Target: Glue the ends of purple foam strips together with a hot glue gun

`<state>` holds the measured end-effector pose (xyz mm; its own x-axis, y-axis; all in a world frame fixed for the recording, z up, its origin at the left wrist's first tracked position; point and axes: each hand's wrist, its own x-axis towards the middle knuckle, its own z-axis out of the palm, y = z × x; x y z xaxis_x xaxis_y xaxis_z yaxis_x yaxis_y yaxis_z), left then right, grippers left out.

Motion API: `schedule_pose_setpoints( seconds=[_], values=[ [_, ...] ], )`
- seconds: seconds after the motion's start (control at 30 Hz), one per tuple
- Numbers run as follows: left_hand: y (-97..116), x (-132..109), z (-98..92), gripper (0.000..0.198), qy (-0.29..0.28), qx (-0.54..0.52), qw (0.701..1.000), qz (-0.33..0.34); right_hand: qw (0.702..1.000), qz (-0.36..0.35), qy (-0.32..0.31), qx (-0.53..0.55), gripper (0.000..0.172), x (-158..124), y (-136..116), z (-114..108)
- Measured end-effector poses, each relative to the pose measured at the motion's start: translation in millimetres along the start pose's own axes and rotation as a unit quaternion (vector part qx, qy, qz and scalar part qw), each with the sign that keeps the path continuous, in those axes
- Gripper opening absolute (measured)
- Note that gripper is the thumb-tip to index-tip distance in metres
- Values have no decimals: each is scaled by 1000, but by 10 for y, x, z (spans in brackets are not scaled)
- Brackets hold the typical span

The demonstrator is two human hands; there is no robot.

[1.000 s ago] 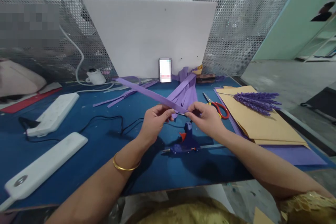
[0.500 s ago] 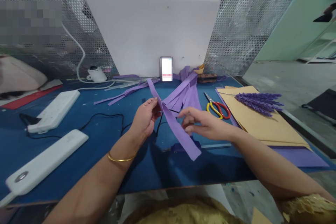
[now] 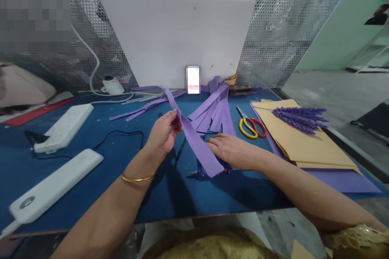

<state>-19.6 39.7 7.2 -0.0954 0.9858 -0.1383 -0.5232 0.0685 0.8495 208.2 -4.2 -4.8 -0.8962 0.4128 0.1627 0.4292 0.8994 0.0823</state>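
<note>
Head cam: L hand [image 3: 164, 133] pinches long purple paper strip [image 3: 194, 139] mid-length, thumb vs fingers. Strip slants down to blue table mat [image 3: 121, 162], lower end touching R hand [image 3: 232, 151]. R hand palm-down, fingers extended, nothing pinched. Judgement: needs firm L pinch, strip untwisted, clear of thin black cable [image 3: 121, 132].

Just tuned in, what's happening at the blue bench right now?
A person is working with purple paper strips. The left hand pinches one long purple strip partway along, its lower end hanging over the mostly hidden glue gun on the blue table. The right hand lies open and low beside that end; whether it touches the strip is unclear. More strips, scissors and a lavender bundle lie beyond.
</note>
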Motion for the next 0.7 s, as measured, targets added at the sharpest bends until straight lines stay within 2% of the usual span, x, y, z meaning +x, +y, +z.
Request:
schedule_pose_setpoints(
  seconds=[0.13,0.27,0.37,0.47,0.5,0.57,0.63,0.7],
  values=[
    [11,17,2,8,7,-8,1000,-9,999,-18,-30,2,24,-5,-14,4],
    [61,32,4,9,25,-21,999,-12,993,-6,-72,94,39,-29,86,-45],
    [119,41,3,13,34,-37,999,-14,966,9,-94,241,49,-91,253,-122],
    [171,46,13,17,52,-57,997,-28,923,34,-92,373,37,-179,471,-173],
    [180,43,23,18,60,-64,996,-32,902,46,-85,421,31,-204,537,-173],
    [177,27,50,20,76,-76,994,-37,835,75,-47,544,28,-227,627,-141],
    [143,-4,83,20,81,-81,993,-35,739,105,34,664,33,-193,633,-78],
    [81,-45,109,18,64,-72,995,-31,645,143,143,737,33,-102,547,-2]
  ],
)
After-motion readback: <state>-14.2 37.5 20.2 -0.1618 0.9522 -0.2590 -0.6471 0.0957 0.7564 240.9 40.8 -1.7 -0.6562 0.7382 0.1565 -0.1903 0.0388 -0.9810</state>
